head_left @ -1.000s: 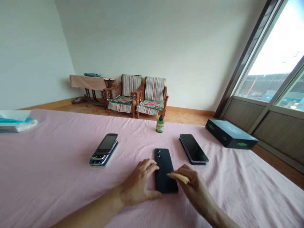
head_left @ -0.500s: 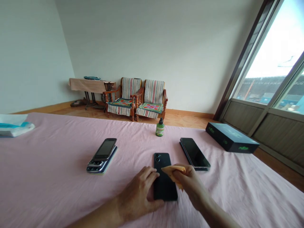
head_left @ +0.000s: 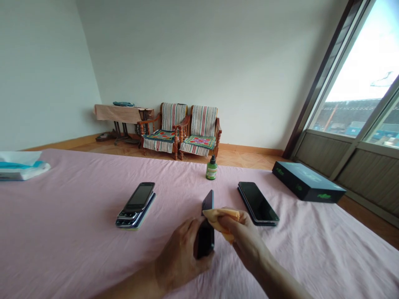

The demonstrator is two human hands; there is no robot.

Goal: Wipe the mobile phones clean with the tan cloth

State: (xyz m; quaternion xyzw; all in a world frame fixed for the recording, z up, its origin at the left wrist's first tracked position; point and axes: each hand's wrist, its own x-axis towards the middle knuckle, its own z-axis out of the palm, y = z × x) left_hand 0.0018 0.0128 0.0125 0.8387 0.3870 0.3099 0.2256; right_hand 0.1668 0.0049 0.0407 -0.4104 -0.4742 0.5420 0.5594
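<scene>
My left hand (head_left: 179, 257) grips a black phone (head_left: 205, 226) and tips it up on its long edge above the pink cloth. Fingers and thumb close round its lower half. My right hand (head_left: 245, 238) is closed on a folded yellow cloth (head_left: 222, 218) and presses it against the phone's right face. Both hands are at the near middle of the table.
A stack of old phones (head_left: 137, 204) lies to the left, a pair of dark smartphones (head_left: 257, 203) to the right. A small green bottle (head_left: 211, 168) stands behind. A dark box (head_left: 307, 181) is at far right, a tissue pack (head_left: 20, 165) at far left, all on the pink-covered table (head_left: 68, 232).
The black phone lay flat on the cloth with its back up; my left hand has now tilted it onto its edge. My right hand moved the yellow cloth up along it.
</scene>
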